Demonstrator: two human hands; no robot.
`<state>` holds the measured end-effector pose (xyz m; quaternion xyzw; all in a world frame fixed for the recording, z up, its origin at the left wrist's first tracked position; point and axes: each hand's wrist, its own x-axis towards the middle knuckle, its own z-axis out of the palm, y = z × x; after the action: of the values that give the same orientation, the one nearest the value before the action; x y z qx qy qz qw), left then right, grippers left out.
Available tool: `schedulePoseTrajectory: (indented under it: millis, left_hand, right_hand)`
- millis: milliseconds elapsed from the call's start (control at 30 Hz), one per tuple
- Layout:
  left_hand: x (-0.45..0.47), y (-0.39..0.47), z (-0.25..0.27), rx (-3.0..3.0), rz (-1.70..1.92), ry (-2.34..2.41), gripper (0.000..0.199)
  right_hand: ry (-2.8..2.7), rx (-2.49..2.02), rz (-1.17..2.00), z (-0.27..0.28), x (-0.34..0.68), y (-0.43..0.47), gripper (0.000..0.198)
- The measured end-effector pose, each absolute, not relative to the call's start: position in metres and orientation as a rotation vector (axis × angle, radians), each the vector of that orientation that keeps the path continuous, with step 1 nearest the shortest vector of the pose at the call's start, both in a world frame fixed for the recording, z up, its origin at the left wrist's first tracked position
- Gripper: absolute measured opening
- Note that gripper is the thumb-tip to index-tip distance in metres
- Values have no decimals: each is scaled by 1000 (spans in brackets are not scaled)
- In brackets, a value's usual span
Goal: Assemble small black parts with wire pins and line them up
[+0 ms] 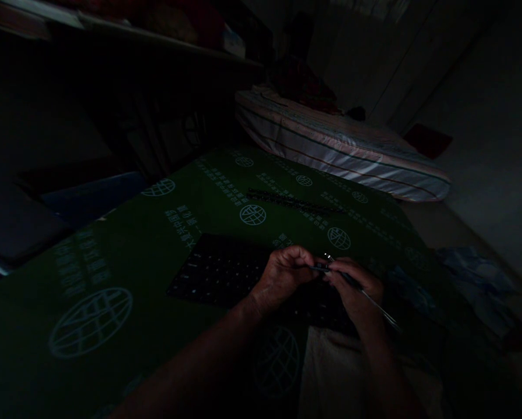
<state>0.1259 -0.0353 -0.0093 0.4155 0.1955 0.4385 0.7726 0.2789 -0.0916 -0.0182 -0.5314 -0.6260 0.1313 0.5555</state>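
Observation:
A black keyboard (219, 270) lies on the green surface, partly hidden under my hands. Just above it, my left hand (284, 269) has its thumb and fingertips pinched on a small dark piece (319, 267), too dim to name surely. My right hand (359, 285) meets it at the fingertips, closed around a slim metal tool (380, 308). The tool slants across the right palm; its thin end points down to the right, and a bright metal bit shows by the fingertips. Beyond the keyboard lies a long dark strip (293, 202) with a fine uneven outline.
The green sheet (156, 267) carries white globe prints and lettering. A light cloth (330, 372) lies at the near edge, a crumpled bluish plastic bag (413, 288) to the right. Behind stands a striped mattress (339, 148). A shelf (156, 35) runs along the upper left. The room is very dark.

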Motion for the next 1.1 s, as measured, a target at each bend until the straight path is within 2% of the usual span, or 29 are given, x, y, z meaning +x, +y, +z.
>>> schedulePoseTrajectory:
  millis: [267, 933, 1100]
  left_hand:
    - [125, -34, -10, 959, 924, 485, 11]
    - [127, -34, -8, 1030, 901, 606, 14]
    - [127, -33, -9, 992, 917, 599, 16]
  right_hand:
    - [-1474, -1323, 232, -16, 278, -91, 4]
    - [-1323, -1437, 374, -20, 276, -93, 12]
    - [-1341, -1443, 322, -18, 276, -92, 13]
